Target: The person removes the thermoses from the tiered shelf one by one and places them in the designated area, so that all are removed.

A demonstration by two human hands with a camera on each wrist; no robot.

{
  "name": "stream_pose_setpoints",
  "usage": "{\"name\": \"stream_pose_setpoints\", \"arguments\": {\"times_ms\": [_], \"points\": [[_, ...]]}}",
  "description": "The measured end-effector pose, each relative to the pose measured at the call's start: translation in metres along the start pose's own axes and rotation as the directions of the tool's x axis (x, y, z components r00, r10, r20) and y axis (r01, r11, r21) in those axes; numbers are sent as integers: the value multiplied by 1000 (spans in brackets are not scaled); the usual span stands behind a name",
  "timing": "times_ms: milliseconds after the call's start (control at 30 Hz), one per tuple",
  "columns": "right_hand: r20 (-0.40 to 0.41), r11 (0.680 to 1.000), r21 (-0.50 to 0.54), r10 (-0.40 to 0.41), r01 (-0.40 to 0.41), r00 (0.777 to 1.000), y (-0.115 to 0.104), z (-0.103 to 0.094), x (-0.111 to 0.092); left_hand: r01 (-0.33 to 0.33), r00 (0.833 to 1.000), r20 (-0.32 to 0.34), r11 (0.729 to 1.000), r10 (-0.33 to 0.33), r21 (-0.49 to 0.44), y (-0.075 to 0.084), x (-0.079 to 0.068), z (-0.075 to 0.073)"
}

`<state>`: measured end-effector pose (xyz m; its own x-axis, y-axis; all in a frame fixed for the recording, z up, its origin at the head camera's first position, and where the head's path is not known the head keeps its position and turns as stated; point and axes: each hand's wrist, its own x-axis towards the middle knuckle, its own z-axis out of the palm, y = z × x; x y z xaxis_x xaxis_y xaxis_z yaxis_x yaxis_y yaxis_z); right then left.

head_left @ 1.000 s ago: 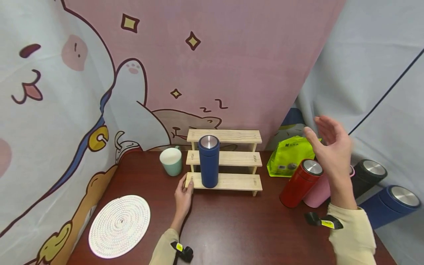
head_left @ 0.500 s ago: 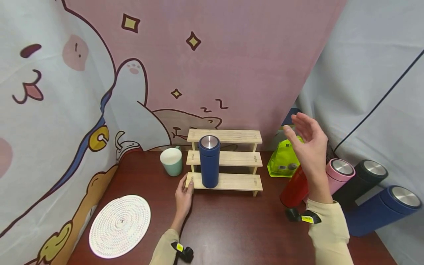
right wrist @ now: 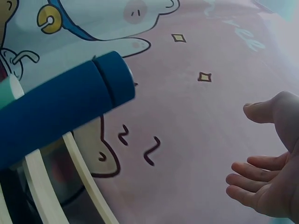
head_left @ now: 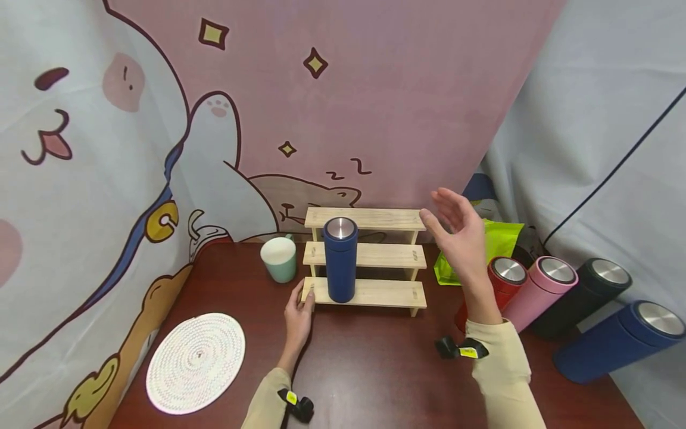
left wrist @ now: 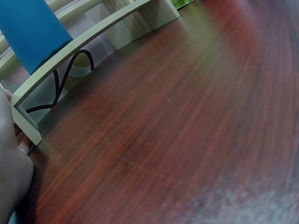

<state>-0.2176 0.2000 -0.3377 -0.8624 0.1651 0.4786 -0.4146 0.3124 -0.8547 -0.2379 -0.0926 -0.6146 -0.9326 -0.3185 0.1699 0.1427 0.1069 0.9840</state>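
Note:
A blue vacuum flask [head_left: 340, 262] with a steel-topped lid stands upright on the lowest step of a three-tier wooden shelf [head_left: 388, 293]. My left hand [head_left: 298, 316] grips the left end of that step, thumb on top; in the left wrist view, fingers show behind the shelf's leg [left wrist: 28, 126]. In mid-air right of the shelf, my right hand [head_left: 462, 241] holds nothing, thumb and fingers spread apart. From the right wrist view, the blue flask [right wrist: 60, 105] lies to the left of this hand [right wrist: 275, 163], with a gap between them.
Red [head_left: 508, 274], pink [head_left: 546, 286], black [head_left: 589, 292] and blue [head_left: 616, 342] flasks line the right side. A lime-green bag [head_left: 501, 238] stands behind my right hand. A mint mug [head_left: 280, 262] and round white woven mat [head_left: 195, 363] are on the left. Printed cloth [head_left: 407, 107] hangs behind.
My right hand has moved left, from over the red flask and the green bag towards the shelf's right end. The left hand stays on the shelf, and the blue flask there keeps its place.

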Motion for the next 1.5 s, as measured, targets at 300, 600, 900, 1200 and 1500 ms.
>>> {"name": "stream_pose_setpoints", "arguments": {"times_ms": [300, 600, 900, 1200, 1500], "points": [[74, 998, 54, -23, 19, 997, 3, 25, -2, 15, 1000, -2, 1000, -15, -7, -1, 0, -1], [147, 995, 93, -60, 47, 987, 1, 50, -4, 14, 1000, -4, 1000, -14, -2, -1, 1, 0], [216, 992, 124, -50, 23, 975, 5, 74, -9, 28, 1000, -11, 999, -28, 16, 3, -1, -1], [274, 993, 114, -12, -21, 962, 13, 99, -15, 46, 999, -5, 999, -45, 26, 6, -1, -1], [302, 995, 95, 8, -39, 953, 20, 117, -20, 30, 999, 28, 999, -31, 40, 46, -12, -9]]}}
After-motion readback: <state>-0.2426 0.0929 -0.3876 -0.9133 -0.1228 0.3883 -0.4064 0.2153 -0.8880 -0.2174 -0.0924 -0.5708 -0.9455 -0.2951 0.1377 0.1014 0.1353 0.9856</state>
